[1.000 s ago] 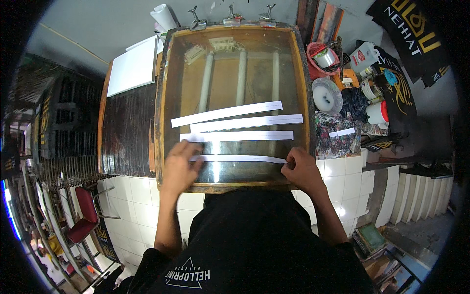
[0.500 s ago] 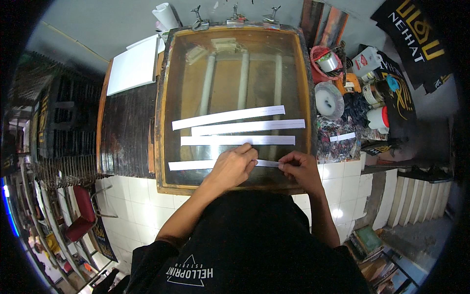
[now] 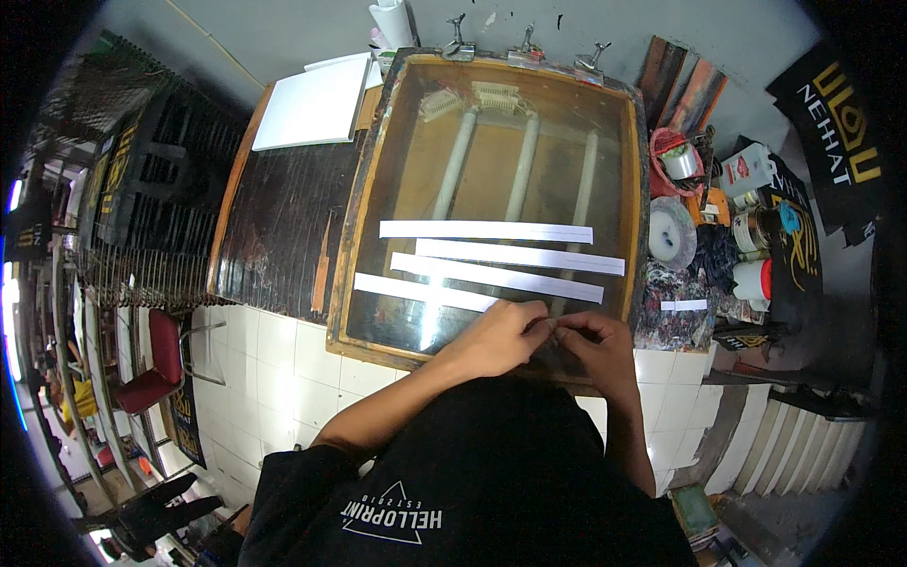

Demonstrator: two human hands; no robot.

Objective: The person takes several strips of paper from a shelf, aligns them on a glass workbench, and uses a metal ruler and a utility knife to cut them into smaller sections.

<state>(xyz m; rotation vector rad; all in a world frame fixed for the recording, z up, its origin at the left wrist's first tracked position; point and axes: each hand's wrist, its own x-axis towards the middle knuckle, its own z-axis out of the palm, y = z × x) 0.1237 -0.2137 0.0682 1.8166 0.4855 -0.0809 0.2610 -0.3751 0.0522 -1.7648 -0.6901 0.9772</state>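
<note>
My left hand (image 3: 510, 336) and my right hand (image 3: 603, 348) meet near the front right of a wood-framed, glass-topped box. Both are closed, thumb and fingertips pinched, at the right end of the nearest white paper strip (image 3: 416, 290). Its left part lies flat on the glass (image 3: 378, 321); the end between my fingers is mostly hidden. Beyond it lie three more strips: a slanting one (image 3: 491, 274), another (image 3: 529, 255) behind that, and the farthest (image 3: 482, 231). Pale tubes (image 3: 521, 165) show under the glass.
Metal hinge clamps (image 3: 525, 47) stand along the box's far edge. On the left, a white board (image 3: 312, 102) lies on a dark wooden table (image 3: 283, 208). Right of the box are a round tub (image 3: 671, 233), a red basket (image 3: 676, 156), bottles, and small white strip pieces (image 3: 683, 305).
The view has shifted and turned, so the box appears farther right and tilted. My hands have come together at the strip's right end, fingertips almost touching.
</note>
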